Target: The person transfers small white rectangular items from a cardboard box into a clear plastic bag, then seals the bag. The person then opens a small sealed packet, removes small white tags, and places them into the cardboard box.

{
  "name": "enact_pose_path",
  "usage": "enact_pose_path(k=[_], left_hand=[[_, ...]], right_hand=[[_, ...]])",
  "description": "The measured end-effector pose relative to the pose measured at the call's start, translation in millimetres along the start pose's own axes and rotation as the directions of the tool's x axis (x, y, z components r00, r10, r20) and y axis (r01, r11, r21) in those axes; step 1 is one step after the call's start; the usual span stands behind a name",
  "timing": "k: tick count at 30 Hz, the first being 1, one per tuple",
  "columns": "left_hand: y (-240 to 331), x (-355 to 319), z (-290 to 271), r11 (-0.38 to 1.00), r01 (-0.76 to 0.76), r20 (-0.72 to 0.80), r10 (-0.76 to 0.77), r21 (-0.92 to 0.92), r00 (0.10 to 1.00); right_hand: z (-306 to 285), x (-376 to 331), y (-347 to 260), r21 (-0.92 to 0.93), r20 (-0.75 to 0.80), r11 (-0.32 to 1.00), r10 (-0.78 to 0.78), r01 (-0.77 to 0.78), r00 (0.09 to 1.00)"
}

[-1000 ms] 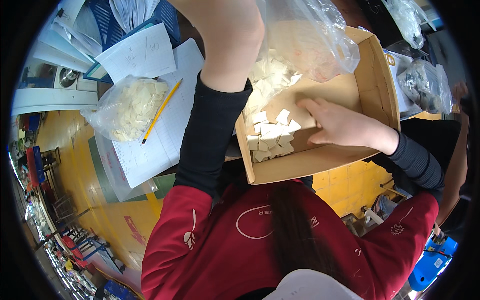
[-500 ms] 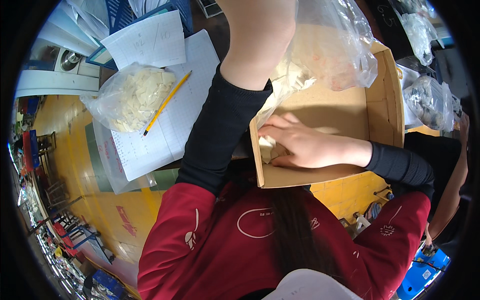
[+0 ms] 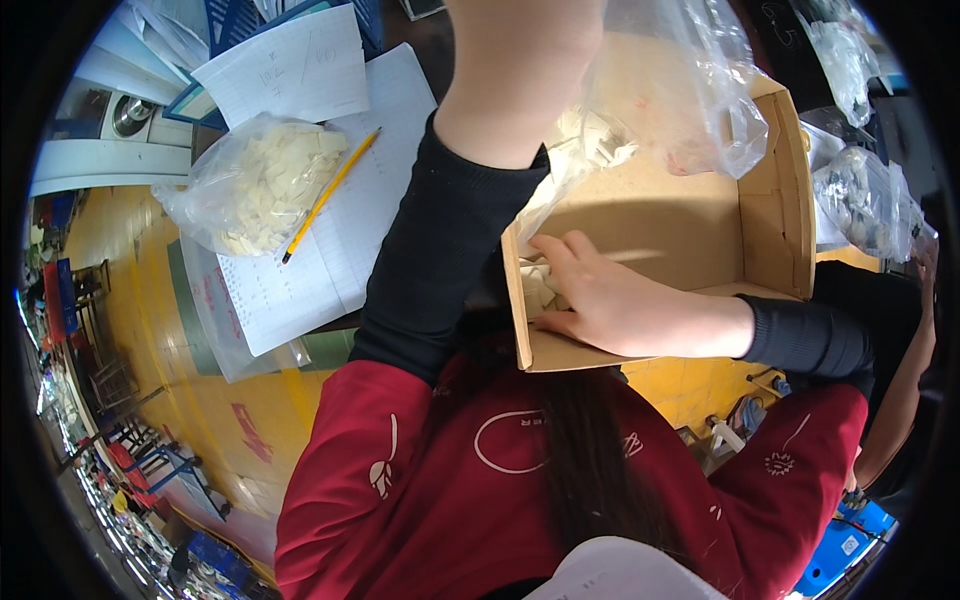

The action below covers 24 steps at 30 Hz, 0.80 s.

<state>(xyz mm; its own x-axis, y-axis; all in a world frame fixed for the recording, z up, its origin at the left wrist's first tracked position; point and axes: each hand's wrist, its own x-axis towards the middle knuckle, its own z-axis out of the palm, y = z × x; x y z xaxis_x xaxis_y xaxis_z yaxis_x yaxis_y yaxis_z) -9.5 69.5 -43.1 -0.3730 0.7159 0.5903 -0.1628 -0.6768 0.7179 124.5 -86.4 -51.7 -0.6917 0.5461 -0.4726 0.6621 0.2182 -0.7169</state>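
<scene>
1. I record a change at the right hand (image 3: 610, 305): one second ago it hung over the middle of the cardboard box (image 3: 660, 225), clear of the loose pale pieces (image 3: 536, 290); now it is in at their end, covering most of them.
2. I judge from this that the handling now centres on that small heap, against the box's left wall.
3. The fingers (image 3: 562, 258) are curved, with thumb and forefinger apart and pieces showing in the gap. I cannot tell whether they pinch any piece; the tips are partly hidden.
4. The left forearm (image 3: 520, 70) runs out past the upper edge; the left hand is beyond my view, its grip undetermined.
5. Containers: at the box's far side I note a clear plastic bag (image 3: 700, 75), with further pale pieces (image 3: 605, 140) apparently inside it.
6. To the left, a second clear bag (image 3: 188, 200), well filled with similar pieces, rests on gridded paper (image 3: 345, 275) beside a yellow pencil (image 3: 332, 195).
7. At the far right, another clear bag (image 3: 890, 195) holds dark contents I cannot identify.
8. At upper left, a blue basket (image 3: 225, 25) contains papers.
</scene>
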Motion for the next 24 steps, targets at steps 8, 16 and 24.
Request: enact_pose_path(k=[8,16,24], left_hand=[[4.3,0.9,-3.7,1.000,0.015,0.007,-0.015,-0.024,1.000],[7.1,2.0,-3.2,0.999,0.021,0.016,-0.021,-0.032,1.000],[27.2,16.3,-6.4,0.993,0.074,0.036,-0.071,-0.088,0.997]], right_hand=[[23.0,27.9,-7.9,0.101,-0.096,0.995,0.007,0.002,0.995],[17.2,34.5,-3.8,0.407,-0.024,0.895,0.209,-0.181,0.978],[21.2,31.4,14.6,0.232,-0.098,0.970,0.100,-0.075,0.990]])
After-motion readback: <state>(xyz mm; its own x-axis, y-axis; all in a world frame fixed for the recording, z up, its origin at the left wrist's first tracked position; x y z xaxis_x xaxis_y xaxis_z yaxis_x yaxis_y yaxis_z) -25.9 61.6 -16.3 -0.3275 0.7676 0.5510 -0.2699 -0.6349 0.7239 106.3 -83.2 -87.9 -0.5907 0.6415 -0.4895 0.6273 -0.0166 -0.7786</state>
